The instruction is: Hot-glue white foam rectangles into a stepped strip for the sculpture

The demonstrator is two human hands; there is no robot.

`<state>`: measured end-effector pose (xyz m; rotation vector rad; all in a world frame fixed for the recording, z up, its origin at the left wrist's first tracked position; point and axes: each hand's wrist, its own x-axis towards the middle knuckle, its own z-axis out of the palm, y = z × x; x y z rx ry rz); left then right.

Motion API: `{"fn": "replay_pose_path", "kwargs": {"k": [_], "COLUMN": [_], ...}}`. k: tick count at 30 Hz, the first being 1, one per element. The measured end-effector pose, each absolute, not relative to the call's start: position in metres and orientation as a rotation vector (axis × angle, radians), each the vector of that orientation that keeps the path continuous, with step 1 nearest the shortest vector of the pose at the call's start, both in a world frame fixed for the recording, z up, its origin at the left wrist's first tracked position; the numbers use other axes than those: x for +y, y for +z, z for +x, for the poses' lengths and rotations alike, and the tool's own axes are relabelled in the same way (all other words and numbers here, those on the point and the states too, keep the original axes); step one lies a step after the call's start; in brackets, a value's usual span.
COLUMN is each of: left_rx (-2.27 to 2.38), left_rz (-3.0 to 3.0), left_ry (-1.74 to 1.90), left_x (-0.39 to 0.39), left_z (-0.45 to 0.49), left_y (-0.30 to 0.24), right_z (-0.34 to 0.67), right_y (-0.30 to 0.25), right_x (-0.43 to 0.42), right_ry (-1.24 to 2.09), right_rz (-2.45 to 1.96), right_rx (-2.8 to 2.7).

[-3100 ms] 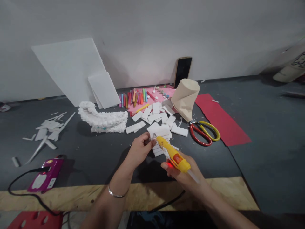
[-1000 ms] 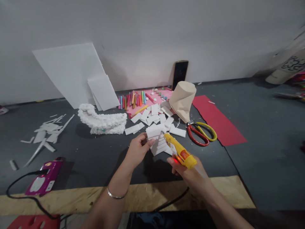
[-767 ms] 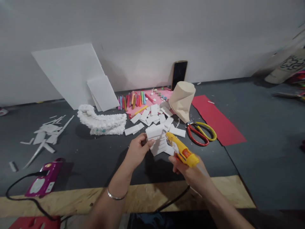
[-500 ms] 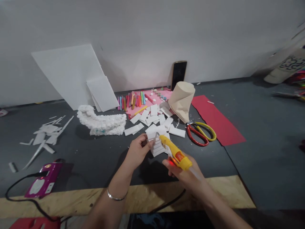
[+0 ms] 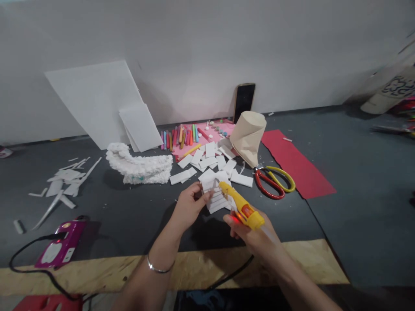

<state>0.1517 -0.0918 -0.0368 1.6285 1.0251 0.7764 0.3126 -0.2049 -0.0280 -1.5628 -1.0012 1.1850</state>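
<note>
My left hand point(image 5: 191, 206) pinches the left edge of a small white piece point(image 5: 216, 201) layered with overlapping paper strips. In my right hand point(image 5: 249, 231) is a yellow hot glue gun point(image 5: 241, 205), a red light glowing on it and a clear glue stick at its back. Its nozzle points at the upper part of the layered piece; whether the tip touches is hard to tell. Just beyond lie several cut white paper rectangles point(image 5: 207, 162). Left of these rests a curved, fluffy white form point(image 5: 139, 166).
Red-and-yellow-handled scissors point(image 5: 270, 183) lie right, by a beige paper cone point(image 5: 248, 134) and red sheet point(image 5: 298, 164). Behind are crayons point(image 5: 181, 136) and a phone point(image 5: 244, 101). At left are paper scraps point(image 5: 66, 179), white boards point(image 5: 97, 101) and a purple power box point(image 5: 61, 246) with a cable.
The glue gun and both hands have shifted very slightly right in view, along with the whole scene. Both grips stay the same.
</note>
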Motion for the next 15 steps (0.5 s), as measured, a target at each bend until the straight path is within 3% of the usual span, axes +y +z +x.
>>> {"fn": "replay_pose_path", "kwargs": {"k": [15], "left_rx": [1.05], "left_rz": [1.622], "left_ry": [0.761], "left_x": [-0.0913], "left_z": [0.1524], "left_y": [-0.0356], "right_z": [0.3069], "right_y": [-0.029], "right_x": [-0.2041], "right_ry": [1.185], "right_rz": [-1.554], "right_rx": [-1.132]}}
